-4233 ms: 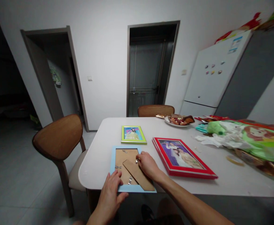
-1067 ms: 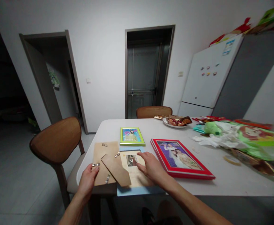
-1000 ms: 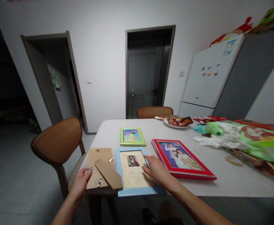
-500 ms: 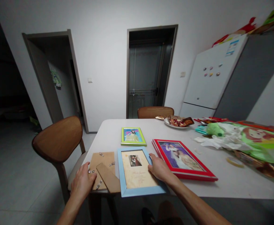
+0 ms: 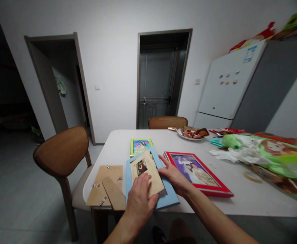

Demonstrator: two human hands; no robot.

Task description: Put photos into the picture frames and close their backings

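The light-blue picture frame [image 5: 172, 196] lies near the table's front edge, with its far corner lifted over the green frame. A cream printed insert sheet [image 5: 154, 181] with a small picture sits askew inside its border. My left hand [image 5: 140, 195] is closed on the sheet's near end, fingers on top and thumb at the lower right corner. At the blue frame's right side, my right hand [image 5: 175, 178] grips the border. A brown backing board [image 5: 101, 174] with metal clips and a stand leg [image 5: 114, 193] lies to the left.
A red picture frame [image 5: 201, 174] lies on the right and a green picture frame [image 5: 140, 145] behind. Further back stand a plate of food [image 5: 192, 134], a green bag [image 5: 277, 152], tissues and a tape roll [image 5: 252, 177]. A wooden chair [image 5: 62, 152] is at the left.
My left hand has moved right from the backing board onto the insert sheet. The sheet now sits turned in the blue frame, and the frame has tilted and turned under my right hand.
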